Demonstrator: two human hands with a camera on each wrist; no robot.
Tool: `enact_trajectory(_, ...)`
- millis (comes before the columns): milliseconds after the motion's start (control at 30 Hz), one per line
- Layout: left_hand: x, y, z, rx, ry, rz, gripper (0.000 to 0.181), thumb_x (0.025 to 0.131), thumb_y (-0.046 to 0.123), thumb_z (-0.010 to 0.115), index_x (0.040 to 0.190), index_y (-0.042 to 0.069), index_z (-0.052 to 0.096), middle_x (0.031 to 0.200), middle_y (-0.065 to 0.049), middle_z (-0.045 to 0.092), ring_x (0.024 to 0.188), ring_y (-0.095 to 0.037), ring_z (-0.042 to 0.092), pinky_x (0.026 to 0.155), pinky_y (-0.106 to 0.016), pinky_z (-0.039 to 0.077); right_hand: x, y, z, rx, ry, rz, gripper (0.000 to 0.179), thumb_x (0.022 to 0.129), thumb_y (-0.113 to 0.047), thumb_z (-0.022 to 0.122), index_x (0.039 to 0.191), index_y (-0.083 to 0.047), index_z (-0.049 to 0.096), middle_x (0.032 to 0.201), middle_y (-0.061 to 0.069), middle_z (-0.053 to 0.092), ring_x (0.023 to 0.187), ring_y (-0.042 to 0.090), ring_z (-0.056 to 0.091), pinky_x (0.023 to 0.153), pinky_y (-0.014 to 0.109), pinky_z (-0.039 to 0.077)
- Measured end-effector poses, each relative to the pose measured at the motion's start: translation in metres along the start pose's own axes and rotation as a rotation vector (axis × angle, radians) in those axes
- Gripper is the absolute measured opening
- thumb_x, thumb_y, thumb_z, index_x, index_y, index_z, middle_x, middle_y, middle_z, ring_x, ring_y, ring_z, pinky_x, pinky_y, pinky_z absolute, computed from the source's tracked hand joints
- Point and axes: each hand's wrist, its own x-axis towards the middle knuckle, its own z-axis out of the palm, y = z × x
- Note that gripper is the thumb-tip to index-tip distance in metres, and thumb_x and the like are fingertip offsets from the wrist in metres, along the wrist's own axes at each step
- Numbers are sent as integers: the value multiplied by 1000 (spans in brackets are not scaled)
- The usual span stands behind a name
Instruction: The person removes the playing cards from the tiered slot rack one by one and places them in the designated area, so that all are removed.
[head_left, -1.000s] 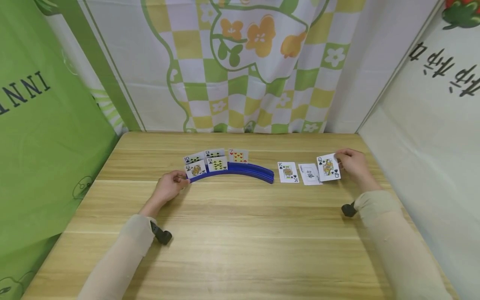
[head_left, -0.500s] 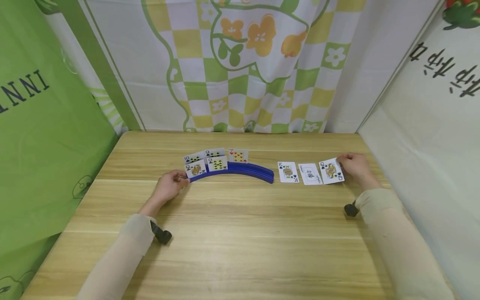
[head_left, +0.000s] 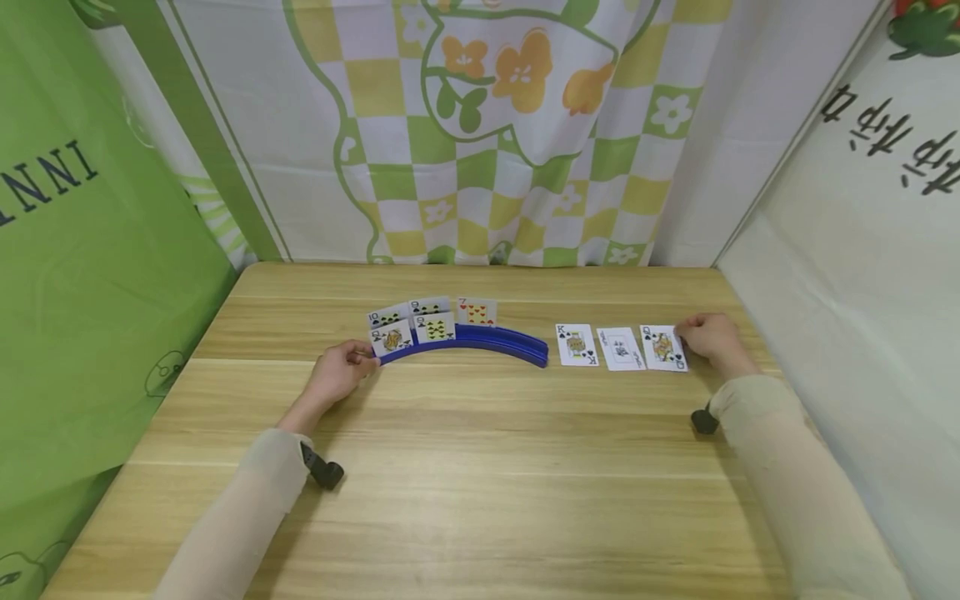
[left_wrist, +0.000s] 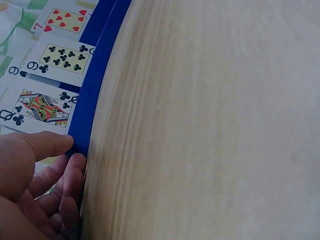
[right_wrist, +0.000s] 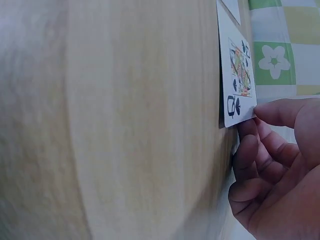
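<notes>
From my position by the table (head_left: pixel 480 467), the left hand (head_left: pixel 339 372) was located at the left end of a curved blue card rack (head_left: pixel 501 340). Its thumb lay against the rack's end, with the fingers curled behind it in a narrow pinch. The rack's front row held a queen of clubs (head_left: pixel 392 339) and a nine of clubs (head_left: pixel 435 328); its rear row held a black ten (head_left: pixel 386 317), a black nine (head_left: pixel 429 307) and a seven of hearts (head_left: pixel 476 312).

To the right of the rack, three cards were laid in a row: a king of spades (head_left: pixel 576 345), a white card with a small dark figure (head_left: pixel 620 348), and a queen of spades (head_left: pixel 663 347). The right hand (head_left: pixel 712 337) pinched the queen of spades at its outer edge, thumb on the face, remaining fingers curled. Whether that card lay fully flat I could not tell.
</notes>
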Motion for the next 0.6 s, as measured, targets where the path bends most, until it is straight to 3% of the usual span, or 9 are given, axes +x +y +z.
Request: enact_trajectory(600,1,-2,0,10,3,15,39,96,26,65,127,2,61,113,-20,69,95,-27,63,71,-27,48,-4,6,-3,14,8,-7,38,99,-32,55,115,1,65,106,19,67,94,28,56,75,34,39)
